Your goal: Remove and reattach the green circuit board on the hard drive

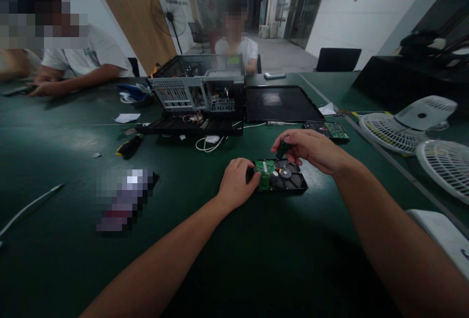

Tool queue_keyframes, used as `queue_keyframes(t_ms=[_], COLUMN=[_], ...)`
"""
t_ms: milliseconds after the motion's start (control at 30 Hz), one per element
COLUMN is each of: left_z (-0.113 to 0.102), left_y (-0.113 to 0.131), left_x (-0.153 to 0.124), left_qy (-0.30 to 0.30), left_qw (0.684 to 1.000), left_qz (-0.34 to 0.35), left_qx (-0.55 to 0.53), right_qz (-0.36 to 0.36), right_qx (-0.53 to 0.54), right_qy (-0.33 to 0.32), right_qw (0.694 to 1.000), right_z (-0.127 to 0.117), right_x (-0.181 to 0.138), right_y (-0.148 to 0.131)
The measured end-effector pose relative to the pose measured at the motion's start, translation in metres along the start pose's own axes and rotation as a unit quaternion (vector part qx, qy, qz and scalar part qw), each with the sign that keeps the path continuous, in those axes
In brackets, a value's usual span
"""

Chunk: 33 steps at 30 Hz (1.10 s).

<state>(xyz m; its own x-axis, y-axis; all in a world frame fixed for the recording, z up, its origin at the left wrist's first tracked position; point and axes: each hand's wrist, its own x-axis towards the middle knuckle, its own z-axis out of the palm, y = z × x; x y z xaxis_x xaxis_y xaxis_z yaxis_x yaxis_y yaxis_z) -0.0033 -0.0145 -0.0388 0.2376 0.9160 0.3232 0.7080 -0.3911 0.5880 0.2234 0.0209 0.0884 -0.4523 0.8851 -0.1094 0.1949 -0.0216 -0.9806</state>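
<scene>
Hands of one person meet over a hard drive (284, 177) that lies flat on the green desk (66, 127), near the middle and slightly right of centre, its underside up so that a green circuit board (264, 167) shows on its left part. The left hand (237, 184) is closed over the drive's left edge, fingers curled onto the board. The right hand (315, 150) comes in from the right and pinches a small dark tool (283, 149) between thumb and fingers, held just above the drive's far edge; its tip cannot be made out. Farther off stands an opened computer case (198, 91), with its black side panel (280, 104) lying flat to the right. A second drive (329, 130) rests just beyond the right hand. A yellow-and-black screwdriver (129, 145) lies well to the left, and a white cable (208, 143) is looped near the case. Two white fans (406, 123) lie at the right edge. Two other people sit at the far side, one resting a forearm (82, 77) on the desk at far left.
</scene>
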Motion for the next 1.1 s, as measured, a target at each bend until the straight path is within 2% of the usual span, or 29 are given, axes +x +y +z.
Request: queue_keyframes(t_ms=[333,600,867,1100], left_z=[-0.0001,0.0000,-0.0018,-0.0009], left_y=[-0.0005,0.0005,0.0021,0.0007], left_x=[-0.0004,-0.0004,-0.0003,-0.0004], left_qy=[-0.004,-0.002,-0.003,0.002], left_qw=[1.000,1.000,1.000,1.000], left_qz=[-0.006,0.000,-0.001,0.003], left_qx=[-0.007,-0.004,-0.003,-0.008], right_qz=[-0.027,0.015,0.021,0.026], right_qx=[-0.065,0.018,0.014,0.076], right_qy=[0.028,0.037,-0.006,-0.015], right_qw=[0.997,0.999,1.000,0.997], right_z=[-0.0047,0.0010,0.0009,0.0038], right_x=[0.0013,0.0008,-0.0001,0.0024], right_y=[0.0003,0.0017,-0.0003,0.0038])
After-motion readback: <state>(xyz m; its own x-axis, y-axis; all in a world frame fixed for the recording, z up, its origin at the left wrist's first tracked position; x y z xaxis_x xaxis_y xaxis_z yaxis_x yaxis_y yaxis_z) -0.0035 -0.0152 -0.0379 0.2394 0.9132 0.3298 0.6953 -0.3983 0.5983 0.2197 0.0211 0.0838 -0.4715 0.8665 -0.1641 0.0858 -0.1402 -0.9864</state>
